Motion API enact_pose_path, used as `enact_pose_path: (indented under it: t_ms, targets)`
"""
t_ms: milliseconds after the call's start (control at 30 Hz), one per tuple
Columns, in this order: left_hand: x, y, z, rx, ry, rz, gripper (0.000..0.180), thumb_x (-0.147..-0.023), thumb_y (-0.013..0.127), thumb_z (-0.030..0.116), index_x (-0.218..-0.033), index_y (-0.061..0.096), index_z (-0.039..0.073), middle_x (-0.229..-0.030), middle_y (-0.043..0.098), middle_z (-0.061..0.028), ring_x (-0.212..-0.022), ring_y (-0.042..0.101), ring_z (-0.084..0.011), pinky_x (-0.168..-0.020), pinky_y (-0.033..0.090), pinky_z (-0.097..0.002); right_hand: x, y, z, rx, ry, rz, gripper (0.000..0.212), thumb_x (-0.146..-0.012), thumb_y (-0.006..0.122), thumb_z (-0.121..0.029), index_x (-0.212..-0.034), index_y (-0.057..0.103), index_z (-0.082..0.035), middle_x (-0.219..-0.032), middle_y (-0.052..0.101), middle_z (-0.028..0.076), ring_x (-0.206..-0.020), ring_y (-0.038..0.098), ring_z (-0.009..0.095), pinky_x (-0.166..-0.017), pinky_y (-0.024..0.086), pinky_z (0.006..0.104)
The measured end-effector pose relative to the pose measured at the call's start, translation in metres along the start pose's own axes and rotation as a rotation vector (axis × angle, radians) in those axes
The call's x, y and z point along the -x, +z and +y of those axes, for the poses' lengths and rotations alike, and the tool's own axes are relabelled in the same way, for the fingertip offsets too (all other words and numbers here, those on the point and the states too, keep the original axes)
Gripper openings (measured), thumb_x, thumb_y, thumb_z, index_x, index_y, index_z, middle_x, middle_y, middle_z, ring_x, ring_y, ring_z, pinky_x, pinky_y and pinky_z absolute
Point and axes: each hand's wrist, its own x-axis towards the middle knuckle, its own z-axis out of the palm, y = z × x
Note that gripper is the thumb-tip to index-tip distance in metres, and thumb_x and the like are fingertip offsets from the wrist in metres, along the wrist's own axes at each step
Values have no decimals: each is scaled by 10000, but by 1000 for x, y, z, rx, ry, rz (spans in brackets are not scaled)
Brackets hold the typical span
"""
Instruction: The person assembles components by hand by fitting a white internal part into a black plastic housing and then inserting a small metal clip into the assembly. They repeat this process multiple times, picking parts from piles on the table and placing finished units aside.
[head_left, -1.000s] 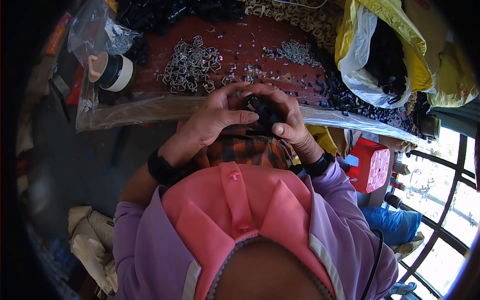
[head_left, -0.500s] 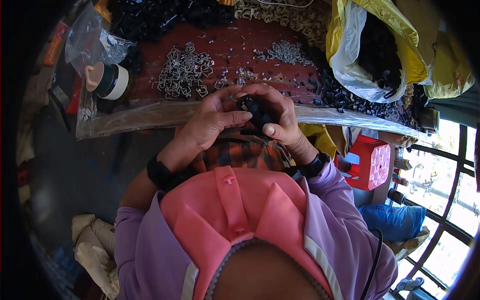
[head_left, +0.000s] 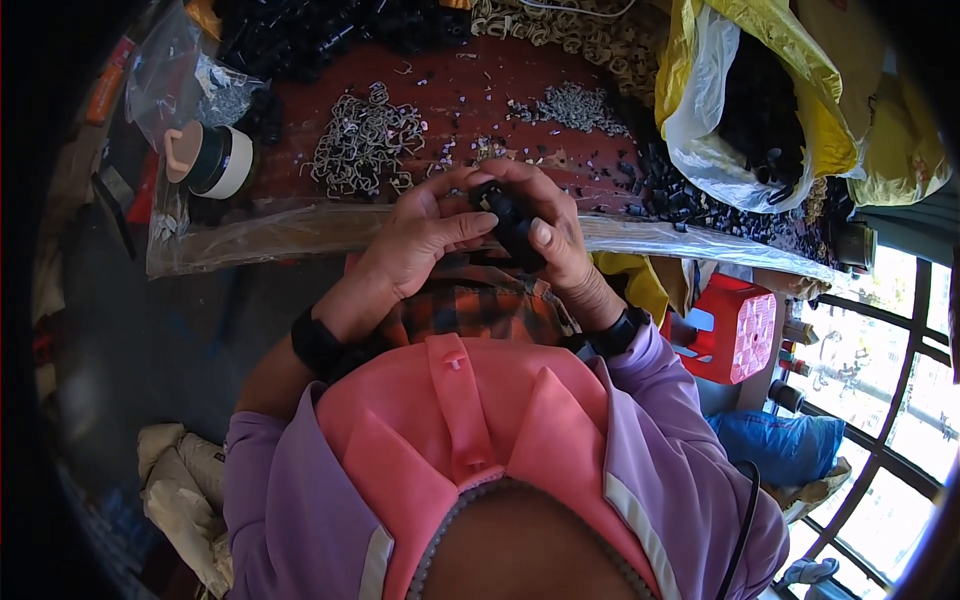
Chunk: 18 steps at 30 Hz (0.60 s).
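Note:
A black, roughly cylindrical plastic part is held between my two hands at the table's near edge, over my lap. My right hand wraps round it, the thumb lying along its near side. From the other side my left hand touches its upper end, with thumb and fingers pinched there. Something small and pale shows at that end, too small to make out. Beyond my hands, a pile of bent metal clips lies on the red tabletop. A heap of small grey pieces lies farther right.
Black parts and tan ring-like parts are heaped at the back. At the right stands an open yellow and white bag of black pieces. A mug stands at the left. A red stool is below the table, right.
The black part has tipped a little more upright, and my right fingers have shifted slightly on it. My left hand keeps nearly the same place; the whole view has moved slightly.

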Motion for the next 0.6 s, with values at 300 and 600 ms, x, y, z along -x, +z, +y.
enact_pose_path:
  t_ms: [300, 600]
  targets:
    - [2, -2, 1, -87, -58, -64, 618, -649, 657, 44, -1160, 310, 25, -891, 531, -51, -785, 539, -136, -665, 438, -232, 5, 1, -9, -26, -17, -32, 714, -636, 527, -520, -1051, 414, 49, -975, 492, 145, -885, 504, 206, -802, 379, 306]
    - [7, 3, 3, -108, 14, -92, 618, -693, 626, 131, -1191, 279, 14, -918, 520, -61, -825, 516, -127, -692, 423, -252, 13, 2, -14, -39, -3, -51, 689, -614, 558, -501, -1013, 434, 46, -938, 512, 137, -837, 523, 187, -716, 440, 280]
